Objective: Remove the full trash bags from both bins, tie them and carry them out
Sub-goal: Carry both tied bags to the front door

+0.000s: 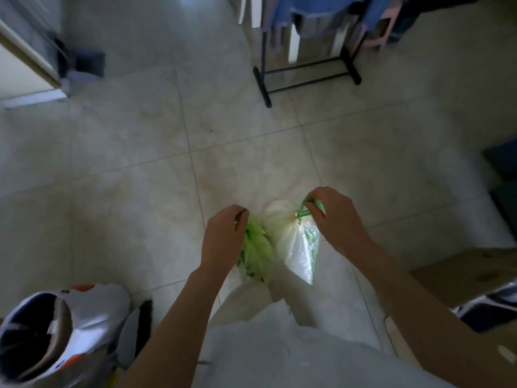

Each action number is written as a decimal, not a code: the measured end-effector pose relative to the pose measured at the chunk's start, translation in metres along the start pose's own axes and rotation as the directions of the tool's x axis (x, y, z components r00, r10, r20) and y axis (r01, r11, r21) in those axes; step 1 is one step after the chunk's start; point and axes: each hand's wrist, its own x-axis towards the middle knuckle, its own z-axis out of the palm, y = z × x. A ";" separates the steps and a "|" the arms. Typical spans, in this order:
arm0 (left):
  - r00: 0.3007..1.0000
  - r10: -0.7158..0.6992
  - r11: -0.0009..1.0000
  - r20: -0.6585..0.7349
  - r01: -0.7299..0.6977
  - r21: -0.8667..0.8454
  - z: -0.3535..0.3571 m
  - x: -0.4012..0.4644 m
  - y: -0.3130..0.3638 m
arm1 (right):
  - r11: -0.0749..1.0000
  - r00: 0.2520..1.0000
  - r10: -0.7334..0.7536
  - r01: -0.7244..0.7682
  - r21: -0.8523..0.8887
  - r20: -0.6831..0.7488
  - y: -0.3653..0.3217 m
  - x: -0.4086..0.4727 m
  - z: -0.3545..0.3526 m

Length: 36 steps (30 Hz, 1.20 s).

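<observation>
A view looking down from a person's head at their two bare arms reaching forward over a pale tiled floor (126, 152). The left hand (223, 236) is closed in a fist around the gathered top of a green trash bag (256, 250), which hangs below the fist, in front of the person's light trousers. The right hand (333, 217) is also closed, its fingers hooked through the green tie handles of a white trash bag (296, 242); the handles are knotted, and the bag hangs just to the right of the green bag, touching it or nearly so. Both bags are off the floor, held side by side between the hands. Far beyond the green bag, toward the top right, stands a black metal clothes rack (307, 71) draped with blue garments. To the upper left of the green bag, near a wall edge, sits a dark grey object, too blurred to identify. At the lower left of the green bag, close to the person's left elbow, is a white and orange item with a dark opening; what it is cannot be told. A brown cardboard box (458, 273) lies to the right of the white bag.
</observation>
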 end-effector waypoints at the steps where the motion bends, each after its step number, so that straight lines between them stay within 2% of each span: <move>1: 1.000 0.012 1.000 0.027 -0.011 -0.007 0.004 0.016 0.009 | 0.999 0.999 0.038 -0.038 0.005 -0.012 0.007 0.011 -0.007; 7: 0.978 0.140 0.989 0.158 -0.145 0.021 0.039 0.119 0.070 | 0.985 0.970 0.169 -0.162 0.052 -0.173 0.057 0.083 -0.061; 12: 0.932 0.321 0.944 0.169 -0.329 0.017 0.072 0.214 0.127 | 0.970 0.933 0.243 -0.229 0.086 -0.265 0.101 0.138 -0.103; 20: 0.913 0.386 0.918 0.134 -0.394 0.041 0.145 0.350 0.239 | 0.954 0.913 0.299 -0.282 0.100 -0.278 0.195 0.231 -0.181; 24: 0.903 0.407 0.912 0.137 -0.410 -0.011 0.181 0.401 0.299 | 0.945 0.889 0.326 -0.301 0.126 -0.322 0.245 0.271 -0.230; 32: 0.847 0.477 0.879 0.235 -0.464 -0.113 0.259 0.508 0.422 | 0.907 0.796 0.417 -0.390 0.155 -0.438 0.344 0.339 -0.317; 36: 0.781 0.565 0.825 0.267 -0.543 -0.159 0.308 0.562 0.483 | 0.887 0.751 0.451 -0.437 0.149 -0.483 0.397 0.379 -0.362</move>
